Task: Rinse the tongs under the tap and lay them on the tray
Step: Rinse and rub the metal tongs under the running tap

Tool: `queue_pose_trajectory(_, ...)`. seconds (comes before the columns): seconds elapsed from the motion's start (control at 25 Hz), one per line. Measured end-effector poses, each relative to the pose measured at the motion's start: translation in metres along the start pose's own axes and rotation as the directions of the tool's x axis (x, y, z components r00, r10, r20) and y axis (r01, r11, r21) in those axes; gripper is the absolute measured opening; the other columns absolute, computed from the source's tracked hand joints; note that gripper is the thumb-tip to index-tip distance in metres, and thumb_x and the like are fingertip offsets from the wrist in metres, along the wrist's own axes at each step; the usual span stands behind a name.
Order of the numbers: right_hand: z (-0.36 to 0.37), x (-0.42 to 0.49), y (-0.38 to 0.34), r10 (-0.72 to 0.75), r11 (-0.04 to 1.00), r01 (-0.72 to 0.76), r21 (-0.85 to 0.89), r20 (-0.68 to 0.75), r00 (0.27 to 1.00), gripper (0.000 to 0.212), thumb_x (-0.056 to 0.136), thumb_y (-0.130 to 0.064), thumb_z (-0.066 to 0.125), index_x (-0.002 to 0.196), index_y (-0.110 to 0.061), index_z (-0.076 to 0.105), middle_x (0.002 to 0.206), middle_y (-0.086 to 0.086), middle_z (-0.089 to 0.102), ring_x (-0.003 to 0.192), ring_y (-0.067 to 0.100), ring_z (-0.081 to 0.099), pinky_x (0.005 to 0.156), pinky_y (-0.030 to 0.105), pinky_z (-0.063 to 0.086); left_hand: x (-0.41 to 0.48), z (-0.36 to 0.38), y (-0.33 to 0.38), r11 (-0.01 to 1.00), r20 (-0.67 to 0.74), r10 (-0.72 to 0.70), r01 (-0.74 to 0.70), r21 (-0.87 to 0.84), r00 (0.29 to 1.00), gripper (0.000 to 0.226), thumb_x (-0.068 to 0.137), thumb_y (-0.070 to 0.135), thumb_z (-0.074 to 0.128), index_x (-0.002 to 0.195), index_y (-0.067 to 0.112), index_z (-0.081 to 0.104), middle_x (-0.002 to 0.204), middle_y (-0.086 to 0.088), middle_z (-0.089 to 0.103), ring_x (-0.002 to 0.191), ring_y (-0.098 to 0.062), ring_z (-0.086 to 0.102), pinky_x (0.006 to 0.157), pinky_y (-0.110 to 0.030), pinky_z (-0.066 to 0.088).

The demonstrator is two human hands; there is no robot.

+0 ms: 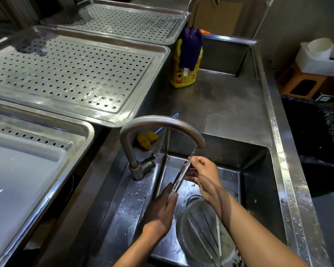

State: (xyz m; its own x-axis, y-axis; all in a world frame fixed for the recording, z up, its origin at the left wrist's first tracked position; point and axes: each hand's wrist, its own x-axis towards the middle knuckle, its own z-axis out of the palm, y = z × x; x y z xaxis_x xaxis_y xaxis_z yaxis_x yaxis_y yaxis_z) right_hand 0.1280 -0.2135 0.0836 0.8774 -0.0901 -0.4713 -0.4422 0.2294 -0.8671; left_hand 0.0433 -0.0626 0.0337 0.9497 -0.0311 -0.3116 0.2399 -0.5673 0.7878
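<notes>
Stainless steel counter and sink [258, 170] fill the head view, with perforated trays banked along the left half of the frame. At lower centre the tap [162, 124] arcs over the basin and its water runs onto the tongs [178, 178]. These are pressed flat, and their long axis slants from upper right under the spout down to lower left. The right hand [204, 174] pinches the upper end with curled fingers. The left hand [160, 207] has the lower end between its thumb and fairly straight fingers. The nearest bare tray [155, 74] lies up and to the left of both hands. The left hand is closer to it, so that hand would likely carry the tongs over, low end leading. A clear bowl [183, 224] sits below the hands in the basin.
</notes>
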Motion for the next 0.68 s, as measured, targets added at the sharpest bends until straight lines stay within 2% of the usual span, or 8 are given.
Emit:
queue_pose_trajectory(0.12,-0.007,-0.008,0.003,0.027,0.999,-0.029,0.014,0.123,0.992,0.009,0.094,-0.001,0.061,0.098,-0.004,0.069,0.092,0.019,0.077,0.071,0.021,0.073,0.061,0.028,0.061,-0.001,0.0,-0.005,1.0,0.01,-0.029,0.029,0.001,1.0,0.058,0.088,0.069,0.031,0.144,0.052,0.033,0.144,0.011,0.057,0.127,-0.018,0.058,0.101,-0.033,0.048)
queue_pose_trajectory(0.16,-0.008,-0.009,0.002,0.044,0.999,-0.042,-0.016,0.138,0.989,0.007,0.095,-0.006,0.062,0.095,-0.005,0.069,0.094,0.021,0.077,0.069,0.022,0.073,0.062,0.03,0.061,-0.002,0.0,-0.007,1.0,0.016,-0.022,0.021,0.015,1.0,0.059,0.089,0.07,0.031,0.145,0.053,0.03,0.146,0.011,0.055,0.128,-0.018,0.057,0.101,-0.034,0.048)
queue_pose_trajectory(0.24,-0.006,-0.006,-0.003,0.052,0.998,-0.048,-0.042,0.087,0.995,0.026,0.1,-0.026,0.058,0.085,-0.007,0.068,0.084,0.02,0.077,0.06,0.02,0.07,0.056,0.029,0.06,-0.004,0.002,-0.009,1.0,0.026,0.005,-0.006,0.029,1.0,0.059,0.087,0.075,0.028,0.143,0.058,0.025,0.148,0.016,0.052,0.13,-0.014,0.055,0.101,-0.032,0.047)
queue_pose_trajectory(0.32,-0.005,-0.007,-0.008,0.025,1.0,-0.026,0.015,0.075,0.997,0.032,0.097,-0.033,0.06,0.08,-0.007,0.068,0.075,0.018,0.074,0.057,0.019,0.069,0.053,0.028,0.058,-0.005,0.004,-0.01,0.999,0.026,0.012,-0.013,0.033,1.0,0.054,0.084,0.078,0.028,0.136,0.066,0.024,0.143,0.021,0.054,0.125,-0.013,0.058,0.097,-0.033,0.049)
queue_pose_trajectory(0.44,-0.009,-0.018,-0.005,-0.041,0.992,0.015,0.123,0.211,0.977,0.014,0.088,-0.017,0.069,0.088,-0.003,0.073,0.089,0.021,0.076,0.079,0.026,0.074,0.069,0.032,0.061,-0.006,0.007,-0.014,0.999,0.024,-0.007,0.006,0.05,1.0,0.052,0.082,0.083,0.025,0.132,0.068,0.024,0.132,0.018,0.063,0.114,-0.015,0.064,0.091,-0.038,0.053)
queue_pose_trajectory(0.52,-0.011,-0.021,-0.003,-0.072,0.996,0.055,0.075,0.248,0.966,0.011,0.091,-0.006,0.065,0.099,-0.002,0.072,0.098,0.023,0.076,0.091,0.033,0.074,0.077,0.034,0.061,-0.006,0.008,-0.016,0.999,0.028,-0.019,0.018,0.046,0.999,0.048,0.082,0.082,0.025,0.129,0.069,0.026,0.125,0.017,0.066,0.109,-0.016,0.066,0.09,-0.04,0.054)
queue_pose_trajectory(0.64,-0.009,-0.022,-0.002,-0.027,0.999,0.022,0.036,0.161,0.987,0.027,0.099,-0.026,0.058,0.09,-0.003,0.07,0.089,0.023,0.076,0.083,0.033,0.074,0.069,0.034,0.062,-0.005,0.01,-0.01,1.0,0.038,-0.024,0.023,0.011,0.999,0.046,0.081,0.079,0.031,0.125,0.069,0.033,0.111,0.02,0.069,0.105,-0.017,0.067,0.087,-0.037,0.054)
queue_pose_trajectory(0.68,-0.008,-0.023,-0.003,-0.019,0.999,0.014,0.035,0.155,0.988,0.03,0.1,-0.027,0.057,0.088,-0.004,0.071,0.088,0.023,0.076,0.082,0.033,0.074,0.068,0.034,0.062,-0.004,0.01,-0.008,1.0,0.036,-0.02,0.02,0.003,0.999,0.046,0.08,0.079,0.033,0.124,0.067,0.035,0.111,0.018,0.07,0.104,-0.017,0.067,0.085,-0.035,0.054)
